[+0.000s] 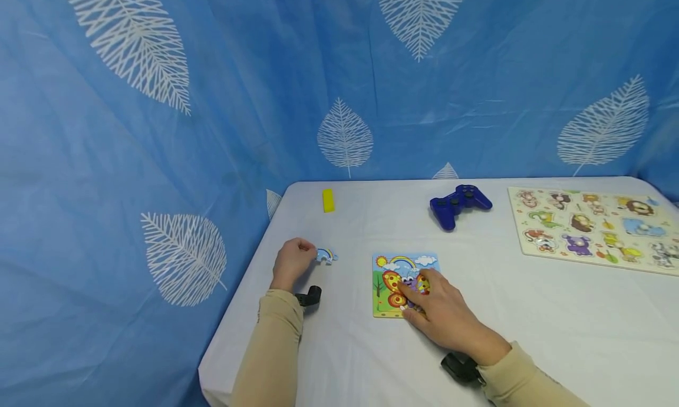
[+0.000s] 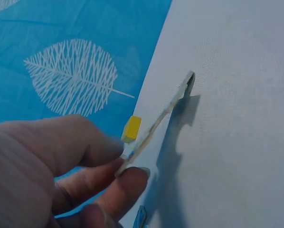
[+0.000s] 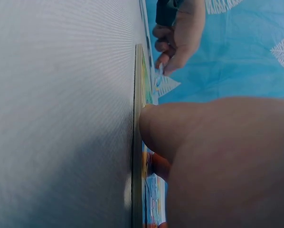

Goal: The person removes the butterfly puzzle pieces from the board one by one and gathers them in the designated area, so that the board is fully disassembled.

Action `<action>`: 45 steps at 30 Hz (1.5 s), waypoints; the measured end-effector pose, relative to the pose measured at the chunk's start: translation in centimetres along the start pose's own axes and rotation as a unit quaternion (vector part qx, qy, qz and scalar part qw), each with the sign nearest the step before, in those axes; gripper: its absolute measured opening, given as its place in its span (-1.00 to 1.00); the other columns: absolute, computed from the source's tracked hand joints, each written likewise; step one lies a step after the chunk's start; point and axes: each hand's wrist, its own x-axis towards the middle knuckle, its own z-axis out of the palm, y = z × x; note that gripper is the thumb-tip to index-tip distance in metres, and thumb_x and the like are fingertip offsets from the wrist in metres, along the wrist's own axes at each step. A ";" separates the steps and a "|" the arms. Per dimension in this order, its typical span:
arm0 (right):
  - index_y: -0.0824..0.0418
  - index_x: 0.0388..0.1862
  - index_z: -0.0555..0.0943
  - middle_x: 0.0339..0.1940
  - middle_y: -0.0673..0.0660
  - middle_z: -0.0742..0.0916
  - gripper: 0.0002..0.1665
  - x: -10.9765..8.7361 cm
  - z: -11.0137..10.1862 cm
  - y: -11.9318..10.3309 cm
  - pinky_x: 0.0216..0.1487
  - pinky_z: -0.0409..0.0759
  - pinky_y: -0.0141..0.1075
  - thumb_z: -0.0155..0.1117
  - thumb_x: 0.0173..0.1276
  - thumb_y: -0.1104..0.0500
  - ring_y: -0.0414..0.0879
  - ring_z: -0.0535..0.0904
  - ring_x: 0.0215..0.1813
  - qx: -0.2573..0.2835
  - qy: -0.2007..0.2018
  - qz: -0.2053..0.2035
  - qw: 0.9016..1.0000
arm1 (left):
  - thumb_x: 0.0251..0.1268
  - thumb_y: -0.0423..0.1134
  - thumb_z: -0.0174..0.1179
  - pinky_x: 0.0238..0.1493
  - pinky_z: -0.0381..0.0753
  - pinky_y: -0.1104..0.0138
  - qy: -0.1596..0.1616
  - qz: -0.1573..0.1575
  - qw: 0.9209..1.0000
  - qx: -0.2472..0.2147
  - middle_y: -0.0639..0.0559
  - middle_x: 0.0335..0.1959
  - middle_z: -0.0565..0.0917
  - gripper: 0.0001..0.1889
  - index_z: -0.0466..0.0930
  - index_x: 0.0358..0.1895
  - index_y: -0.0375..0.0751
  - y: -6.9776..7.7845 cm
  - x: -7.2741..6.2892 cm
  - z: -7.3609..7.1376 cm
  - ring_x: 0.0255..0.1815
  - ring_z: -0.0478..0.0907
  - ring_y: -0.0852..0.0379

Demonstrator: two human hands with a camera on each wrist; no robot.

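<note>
My left hand (image 1: pixel 293 263) pinches a small flat puzzle piece (image 1: pixel 326 255) with a rainbow on light blue, between thumb and fingers. In the left wrist view the same piece (image 2: pixel 154 127) shows nearly edge-on, tilted above the white cloth. A small blue object (image 2: pixel 140 217) appears below the fingers there; its kind is unclear. To the right lies a square butterfly puzzle board (image 1: pixel 387 304) with a sun, clouds and a rainbow. My right hand (image 1: pixel 444 308) rests on its right side, fingers spread loosely, covering part of the butterfly. The right thumb (image 3: pixel 156 128) touches the board near its edge.
A yellow block (image 1: pixel 328 200) lies toward the table's far left. At the back stands a blue game controller (image 1: pixel 460 205), and at the far right a large animal peg puzzle board (image 1: pixel 594 230). Blue leaf-patterned cloth (image 1: pixel 297 130) hangs behind and left of the white-covered table (image 1: pixel 339 360).
</note>
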 end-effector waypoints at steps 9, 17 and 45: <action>0.00 0.40 0.60 0.39 0.44 0.42 -0.41 -0.1 0.2 0.0 0.19 0.46 0.26 0.35 0.43 -0.10 0.31 0.37 0.41 0.001 -0.002 0.002 1.000 | 0.33 -0.07 0.32 -0.20 0.54 0.15 -0.009 -0.012 0.998 0.057 -0.03 -0.18 0.74 -0.81 0.69 -0.18 -0.10 0.0 -0.3 -0.1 -0.19 0.63 -0.01; 0.03 0.40 0.59 0.39 0.45 0.41 -0.40 -0.2 0.0 0.0 0.20 0.45 0.26 0.35 0.44 -0.08 0.31 0.36 0.41 0.007 -0.004 0.003 1.000 | 0.39 -0.06 0.30 -0.26 0.53 0.17 -0.023 0.000 0.995 0.097 -0.02 -0.18 0.74 -0.82 0.66 -0.13 -0.07 0.1 -0.3 0.1 -0.24 0.63 0.01; 0.02 0.38 0.62 0.38 0.45 0.44 -0.42 -0.4 0.0 0.1 0.19 0.46 0.29 0.38 0.43 -0.07 0.35 0.37 0.42 0.001 0.006 -0.003 1.000 | 0.25 0.14 0.42 -0.45 0.49 0.22 0.057 0.071 0.976 0.199 -0.05 -0.25 0.63 -0.60 0.68 -0.06 -0.09 1.9 -1.7 2.8 -0.42 0.55 0.04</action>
